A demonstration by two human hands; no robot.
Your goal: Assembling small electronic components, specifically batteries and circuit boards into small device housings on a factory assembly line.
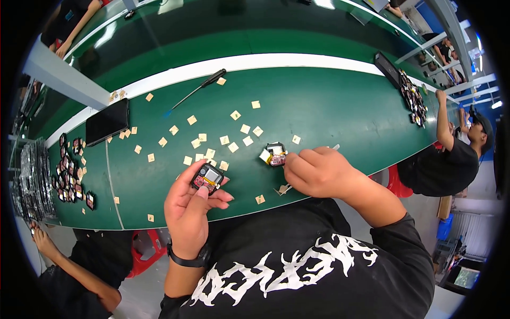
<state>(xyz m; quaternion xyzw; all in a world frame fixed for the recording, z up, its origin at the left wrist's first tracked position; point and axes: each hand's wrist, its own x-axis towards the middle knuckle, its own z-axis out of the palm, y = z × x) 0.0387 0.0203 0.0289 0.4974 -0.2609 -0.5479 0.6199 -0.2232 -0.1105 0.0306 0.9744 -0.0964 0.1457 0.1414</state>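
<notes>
Now, your left hand (188, 204) is up off the green desk (319, 117), fingers curled around a small dark module (207, 178) with a pale square face and a bit of yellow and red showing. You're pinching it between thumb and fingertips, face turned up toward you. It sits just above the near edge of the desk, roughly in the middle. Its long axis looks to run from lower left to upper right, tilted a little, though the shape is close to square, so that is a loose call.

Your right hand (319, 173) is closed in a fist-like grip around a thin tool; only its pale tip (335, 147) pokes out past the knuckles, so I cannot tell what kind it is. Just left of that hand lies a second module (275, 154), flat on the desk, touching or nearly touching your fingers.

As for progress, I'd judge you're mid-run: a heap of dark modules (69, 175) waits at the far left, another pile (413, 101) lies far right by a co-worker, and small tan squares (234, 139) are scattered across the middle. Which heap is finished, I can't say. A screwdriver (196, 91) and a black phone-like slab (107, 122) lie untouched farther back.
</notes>
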